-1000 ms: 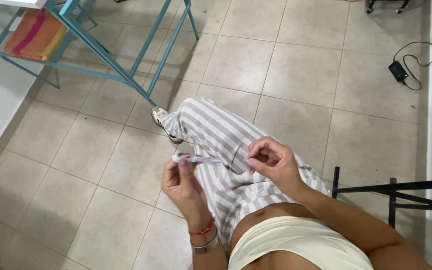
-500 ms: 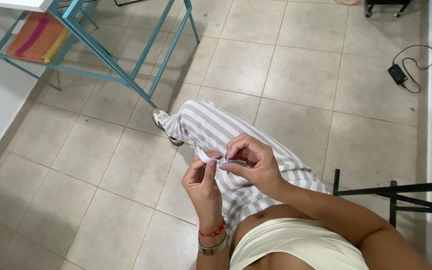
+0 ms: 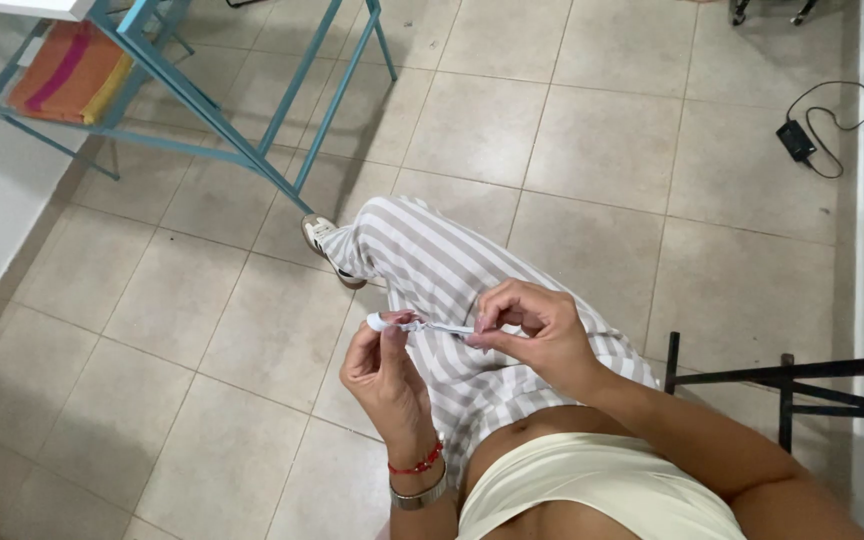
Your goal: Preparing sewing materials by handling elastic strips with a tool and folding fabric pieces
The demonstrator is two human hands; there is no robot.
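The left hand [image 3: 384, 368], with a red string and a metal bangle at its wrist, pinched one end of a thin white stick [image 3: 422, 325] between thumb and fingertips. The right hand [image 3: 537, 330] pinched the stick's other end, fingers curled close together, so the stick lay level between both hands above the lap. Under it ran striped trousers [image 3: 432, 270], grey and white, one leg crossed, ending in a white shoe [image 3: 320, 240] on the tiled floor [image 3: 592, 150]. A black chair frame [image 3: 792, 385] stood by the right edge. Farther off stood a blue metal frame [image 3: 252, 150] holding an orange cloth [image 3: 67, 70], and a black charger [image 3: 797, 140] lay near the far right corner.
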